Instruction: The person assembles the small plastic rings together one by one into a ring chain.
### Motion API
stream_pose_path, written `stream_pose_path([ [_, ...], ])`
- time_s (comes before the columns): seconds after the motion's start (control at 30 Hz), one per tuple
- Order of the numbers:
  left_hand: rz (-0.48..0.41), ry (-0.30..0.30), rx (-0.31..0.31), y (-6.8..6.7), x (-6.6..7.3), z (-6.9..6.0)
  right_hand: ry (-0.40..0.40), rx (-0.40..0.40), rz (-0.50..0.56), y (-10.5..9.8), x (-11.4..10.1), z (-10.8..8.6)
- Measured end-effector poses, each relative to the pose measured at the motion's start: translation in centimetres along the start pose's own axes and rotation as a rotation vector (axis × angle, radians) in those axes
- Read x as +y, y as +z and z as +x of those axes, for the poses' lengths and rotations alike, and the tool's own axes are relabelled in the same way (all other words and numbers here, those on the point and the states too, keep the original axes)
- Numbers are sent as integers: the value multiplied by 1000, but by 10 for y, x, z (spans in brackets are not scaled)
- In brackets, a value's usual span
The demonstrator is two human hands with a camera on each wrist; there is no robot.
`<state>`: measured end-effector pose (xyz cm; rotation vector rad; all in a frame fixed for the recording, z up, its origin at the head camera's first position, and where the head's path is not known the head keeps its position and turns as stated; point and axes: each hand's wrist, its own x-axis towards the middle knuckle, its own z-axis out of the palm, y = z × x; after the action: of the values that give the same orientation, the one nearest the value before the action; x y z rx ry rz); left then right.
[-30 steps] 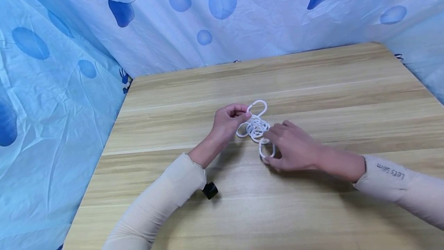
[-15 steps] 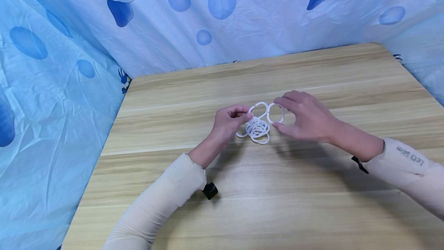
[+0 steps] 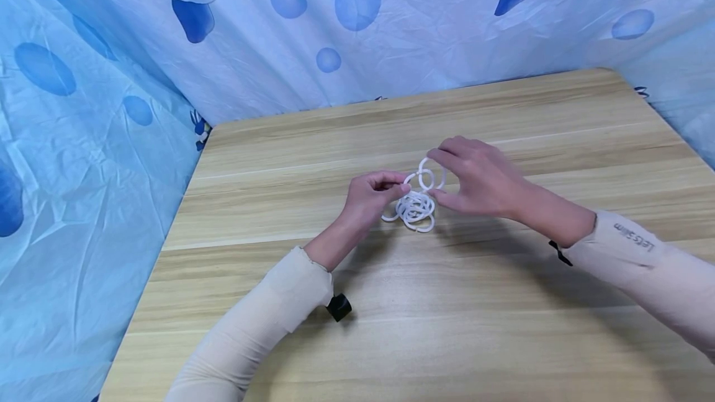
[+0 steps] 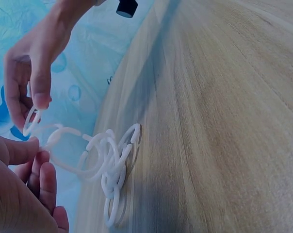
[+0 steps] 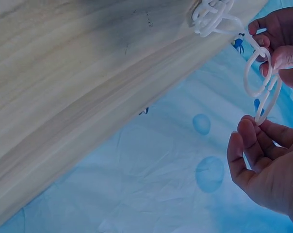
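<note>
Several white plastic curtain rings [image 3: 415,208], open-ended loops hooked together, lie in a tangle on the wooden table. My left hand [image 3: 371,196] pinches one ring [image 4: 65,167] between thumb and forefinger, just beyond the tangle. Another white ring [image 5: 273,103] is pinched by its edge between the thumb and fingers of my right hand [image 3: 477,180]. These two rings overlap in the head view; their exact contact is partly hidden by my fingers. The right wrist view shows the held rings lifted off the table, with the linked rings [image 5: 212,17] trailing behind.
The wood-grain table [image 3: 447,340] reaches back to a blue patterned curtain [image 3: 413,36], which also hangs along the left side. A small black device [image 3: 338,307] sits at my left wrist. Pale sleeves cover both forearms.
My right hand took a ring from the near side of the tangle, carried it away from me, then moved left so it overlaps the left hand's ring. The left hand has barely shifted.
</note>
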<state>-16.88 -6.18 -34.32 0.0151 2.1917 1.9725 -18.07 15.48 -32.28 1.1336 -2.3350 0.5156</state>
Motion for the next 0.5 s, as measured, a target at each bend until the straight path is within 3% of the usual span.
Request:
stream_pose_path([
  [0.5,29,29,-62,-4,-4,0,-135,-131,-181,1,-5,10],
])
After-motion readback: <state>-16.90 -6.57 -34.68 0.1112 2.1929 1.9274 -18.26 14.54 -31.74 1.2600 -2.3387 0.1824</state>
